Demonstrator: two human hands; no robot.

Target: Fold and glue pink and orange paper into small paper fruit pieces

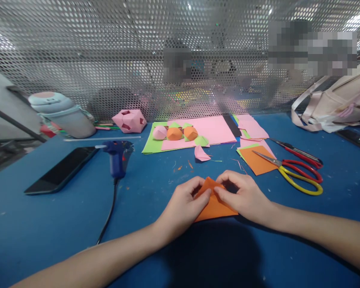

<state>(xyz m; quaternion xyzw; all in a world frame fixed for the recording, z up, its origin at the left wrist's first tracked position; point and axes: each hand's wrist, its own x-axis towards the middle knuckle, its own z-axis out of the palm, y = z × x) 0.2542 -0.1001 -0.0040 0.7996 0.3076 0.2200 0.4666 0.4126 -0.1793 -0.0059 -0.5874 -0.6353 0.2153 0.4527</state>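
evidently, the blue table point(78, 224) bears it all, with a pink sheet point(217, 130) lying beyond the fingers point(195, 183) and a pair of scissors point(301, 174) off to their right. under the scissors' tips, also right of the fingers, an orange square point(259, 162) lies flat, apparently not yet folded. the left hand point(183, 208) and right hand point(244, 196) pinch an orange paper point(217, 208), its peak between the fingers; it looks only partly folded. past the fingertips, small domed pieces point(174, 134) seem done, with paper scraps point(190, 164) nearer.
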